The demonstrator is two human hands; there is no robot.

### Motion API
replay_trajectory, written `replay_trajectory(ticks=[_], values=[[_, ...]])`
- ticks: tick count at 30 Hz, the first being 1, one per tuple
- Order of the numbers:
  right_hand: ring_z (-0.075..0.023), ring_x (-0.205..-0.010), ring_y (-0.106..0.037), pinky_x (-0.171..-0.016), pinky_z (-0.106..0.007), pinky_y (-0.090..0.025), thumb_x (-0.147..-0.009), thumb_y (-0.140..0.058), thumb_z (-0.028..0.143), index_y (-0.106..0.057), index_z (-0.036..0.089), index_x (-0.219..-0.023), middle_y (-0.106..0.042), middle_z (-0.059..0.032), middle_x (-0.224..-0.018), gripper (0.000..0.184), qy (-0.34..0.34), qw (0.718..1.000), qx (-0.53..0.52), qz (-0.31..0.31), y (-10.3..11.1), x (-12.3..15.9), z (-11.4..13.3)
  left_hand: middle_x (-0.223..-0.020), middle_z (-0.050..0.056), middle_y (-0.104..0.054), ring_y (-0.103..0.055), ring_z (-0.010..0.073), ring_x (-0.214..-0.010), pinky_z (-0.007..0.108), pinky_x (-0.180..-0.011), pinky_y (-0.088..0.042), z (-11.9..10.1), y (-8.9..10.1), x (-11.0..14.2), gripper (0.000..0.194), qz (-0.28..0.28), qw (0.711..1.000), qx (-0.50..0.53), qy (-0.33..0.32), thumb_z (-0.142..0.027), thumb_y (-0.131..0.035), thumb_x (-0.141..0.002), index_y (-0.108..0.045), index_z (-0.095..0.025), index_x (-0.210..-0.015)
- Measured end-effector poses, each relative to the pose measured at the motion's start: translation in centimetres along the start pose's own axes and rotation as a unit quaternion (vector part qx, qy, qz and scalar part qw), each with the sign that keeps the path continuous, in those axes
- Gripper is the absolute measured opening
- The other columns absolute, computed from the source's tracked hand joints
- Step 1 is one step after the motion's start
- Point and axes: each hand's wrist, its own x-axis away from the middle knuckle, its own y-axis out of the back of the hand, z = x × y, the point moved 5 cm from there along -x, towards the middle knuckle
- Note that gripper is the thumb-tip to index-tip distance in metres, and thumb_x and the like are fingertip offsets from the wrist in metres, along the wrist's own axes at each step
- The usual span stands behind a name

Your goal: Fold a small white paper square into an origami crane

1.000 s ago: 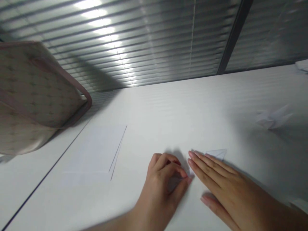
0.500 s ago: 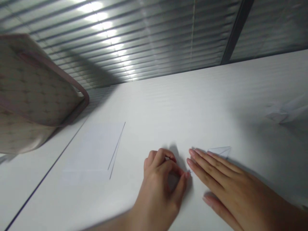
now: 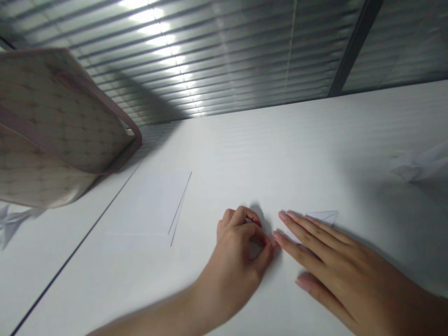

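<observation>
A small folded white paper (image 3: 325,216) lies on the white table, mostly covered by my right hand (image 3: 336,266). That hand is flat, with its fingers stretched out over the paper and the thumb apart on the tabletop. A pale piece of the paper shows between the fingers, and a pointed corner sticks out beyond them. Just left of the right fingertips, my left hand (image 3: 238,266) is closed in a pinch at the near end of the paper. The pinched bit is almost wholly hidden by the thumb and index finger.
Flat white sheets (image 3: 147,200) lie to the left. A quilted bag (image 3: 63,126) with pink trim stands at the upper left, a folded paper piece (image 3: 12,224) below it. Another folded paper (image 3: 415,168) is at the far right. Window blinds (image 3: 245,51) border the table's back.
The whole view has shifted, bringing the folded piece at the left edge into sight. My right fingers have spread slightly, showing more paper between them. My left hand keeps its pinch.
</observation>
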Motion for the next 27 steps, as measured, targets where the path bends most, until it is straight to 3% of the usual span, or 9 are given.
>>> replay_trajectory(ticks=[8, 14, 22, 27], values=[[-0.0197, -0.118, -0.056, -0.089, -0.033, -0.053, -0.094, -0.038, 0.040, -0.057, 0.021, -0.125, -0.053, -0.0070, -0.134, 0.042, -0.019, 0.999, -0.002, -0.030, 0.8, -1.0, -0.2, -0.088, 0.003, -0.060, -0.055, 0.0179, -0.087, 0.036, -0.086, -0.045, 0.5, 0.8, -0.2, 0.018, 0.070, 0.998, 0.003, 0.001, -0.014, -0.056, -0.085, -0.065, -0.018, -0.071], [-0.0229, -0.121, -0.053, -0.091, -0.036, -0.053, -0.096, -0.033, 0.041, -0.053, 0.021, -0.130, -0.049, -0.0090, -0.137, 0.044, -0.035, 0.999, -0.001, -0.030, 0.4, -0.9, -0.1, -0.091, 0.004, -0.059, -0.057, 0.0157, -0.086, 0.028, -0.080, -0.048, 0.4, 0.4, 0.3, 0.015, 0.091, 0.996, 0.013, -0.005, -0.013, -0.053, -0.087, -0.064, -0.018, -0.078], [-0.0267, -0.123, -0.049, -0.094, -0.040, -0.051, -0.096, -0.032, 0.038, -0.057, 0.017, -0.125, -0.048, -0.0145, -0.138, 0.044, -0.032, 0.998, -0.041, -0.035, 0.7, -1.0, -0.2, -0.088, 0.003, -0.059, -0.059, 0.0148, -0.077, 0.027, -0.074, -0.048, -0.5, 0.3, 0.7, 0.011, 0.062, 0.995, -0.074, -0.033, -0.007, -0.061, -0.080, -0.065, -0.017, -0.079], [-0.0277, -0.130, -0.042, -0.101, -0.044, -0.045, -0.096, -0.034, 0.037, -0.052, 0.016, -0.130, -0.042, -0.0154, -0.142, 0.044, -0.036, 0.997, -0.074, -0.012, 0.0, -0.8, -0.3, -0.083, 0.003, -0.057, -0.056, 0.0128, -0.070, 0.026, -0.067, -0.047, -0.4, 0.1, 0.4, 0.011, 0.039, 0.995, -0.087, -0.016, -0.008, -0.058, -0.082, -0.065, -0.015, -0.077]])
